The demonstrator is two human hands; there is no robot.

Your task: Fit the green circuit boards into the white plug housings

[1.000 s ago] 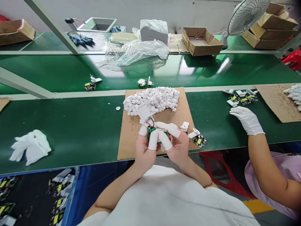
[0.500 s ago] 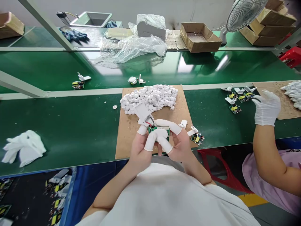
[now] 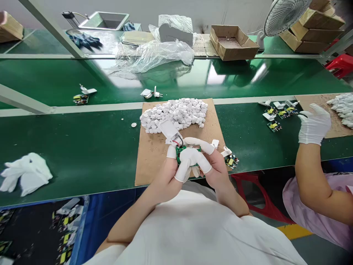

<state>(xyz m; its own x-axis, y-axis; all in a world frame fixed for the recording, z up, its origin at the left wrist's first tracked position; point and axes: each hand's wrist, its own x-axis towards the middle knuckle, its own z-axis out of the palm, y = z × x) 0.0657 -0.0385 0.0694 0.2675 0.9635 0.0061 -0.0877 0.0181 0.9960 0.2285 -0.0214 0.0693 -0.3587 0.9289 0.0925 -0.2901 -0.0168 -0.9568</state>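
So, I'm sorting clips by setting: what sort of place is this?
Most likely an electronics assembly workshop: a green circuit board being held, a heap of small white parts on cardboard, and a co-worker's gloved hand at the same green bench.

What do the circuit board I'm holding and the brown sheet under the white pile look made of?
Circuit board: probably coated fibreglass, judging by its green, smooth-looking surface, though mostly covered. Brown sheet: likely cardboard, matte tan with small dark marks.

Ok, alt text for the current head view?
The left hand and right hand hold a green circuit board wired to a white casing, before a heap of small white pieces on cardboard. At right, a co-worker's gloved hand is near more boards.
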